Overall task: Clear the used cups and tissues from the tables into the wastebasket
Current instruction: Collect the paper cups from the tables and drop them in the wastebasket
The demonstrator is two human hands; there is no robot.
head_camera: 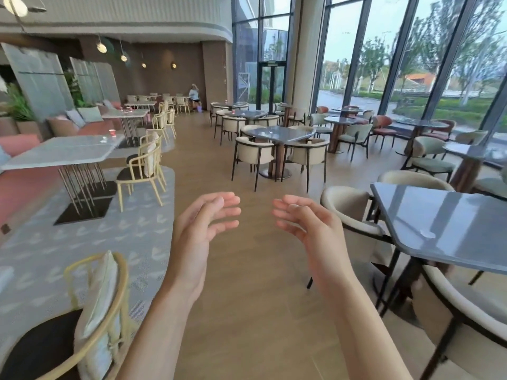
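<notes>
Tissue (428,233), crumpled and likely feather-light and soft, is lying on the grey surface (450,215) at right, asking for a gentle pinch anywhere, while the left hand (204,226) and right hand (307,224) are hovering spread, holding nothing.

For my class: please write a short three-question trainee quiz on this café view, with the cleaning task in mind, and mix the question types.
1. True or false: the left hand and the right hand are both open and hold nothing.
2. Multiple choice: the red cup stands on A) the white table on the left, B) the floor, C) a chair seat.
3. Short answer: what small item lies on the grey table nearest on the right?

Key:
1. True.
2. A.
3. A crumpled tissue, near the table's front edge.
</notes>
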